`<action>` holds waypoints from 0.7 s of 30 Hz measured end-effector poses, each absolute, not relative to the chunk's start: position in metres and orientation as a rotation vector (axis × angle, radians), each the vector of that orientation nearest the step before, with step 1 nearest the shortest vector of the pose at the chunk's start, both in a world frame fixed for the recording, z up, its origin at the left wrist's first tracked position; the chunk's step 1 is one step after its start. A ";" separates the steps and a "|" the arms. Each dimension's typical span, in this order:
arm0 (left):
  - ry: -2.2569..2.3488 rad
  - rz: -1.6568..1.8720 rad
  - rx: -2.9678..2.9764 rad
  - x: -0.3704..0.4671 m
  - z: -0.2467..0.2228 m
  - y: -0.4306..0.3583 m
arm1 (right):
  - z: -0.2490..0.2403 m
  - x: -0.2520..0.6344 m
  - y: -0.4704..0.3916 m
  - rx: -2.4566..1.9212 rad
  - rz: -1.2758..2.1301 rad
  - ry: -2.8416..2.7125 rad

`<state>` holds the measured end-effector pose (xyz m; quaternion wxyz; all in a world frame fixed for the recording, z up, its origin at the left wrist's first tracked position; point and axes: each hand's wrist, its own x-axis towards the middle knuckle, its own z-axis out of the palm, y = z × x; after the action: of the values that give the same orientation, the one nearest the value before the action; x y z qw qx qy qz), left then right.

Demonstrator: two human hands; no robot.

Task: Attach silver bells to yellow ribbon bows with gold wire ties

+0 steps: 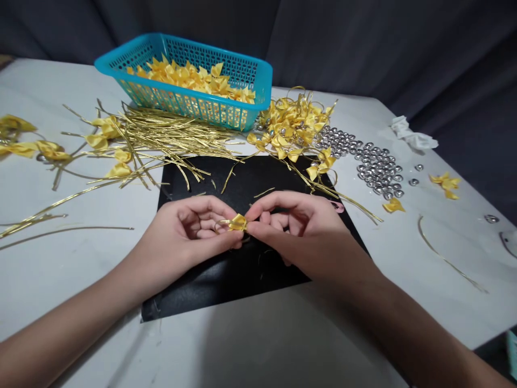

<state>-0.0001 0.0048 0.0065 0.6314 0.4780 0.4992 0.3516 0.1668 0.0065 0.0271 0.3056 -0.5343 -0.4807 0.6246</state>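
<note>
Between my two hands, above a black mat [226, 285], is a small yellow ribbon bow [238, 222] with a gold cord at its left side. My left hand [197, 223] pinches the bow between thumb and forefinger, its other fingers curled behind the cord. From the other side my right hand [299, 223] closes thumb and fingertips on the bow's right edge. The fingertips of both hands almost meet and hide part of the bow. Just beyond the mat lies a pile of gold cords [169, 132].
A turquoise basket [194, 99] of yellow bows stands at the back. Finished-looking bows with cords [299, 118] are heaped at its right. Silver bells or beads [377, 167] spread farther right, near crumpled white tissue [414, 134]. Loose cords [68, 229] lie left; a dark curtain [343, 43] hangs behind.
</note>
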 end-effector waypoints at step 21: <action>1.122 0.843 1.126 -0.002 0.007 0.002 | 0.020 0.166 0.004 -1.249 1.838 -1.121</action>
<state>-0.0021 0.0024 0.0074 0.6220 0.4900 0.4882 0.3669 0.1662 0.0038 0.0203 0.3208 -0.4753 -0.4265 0.6994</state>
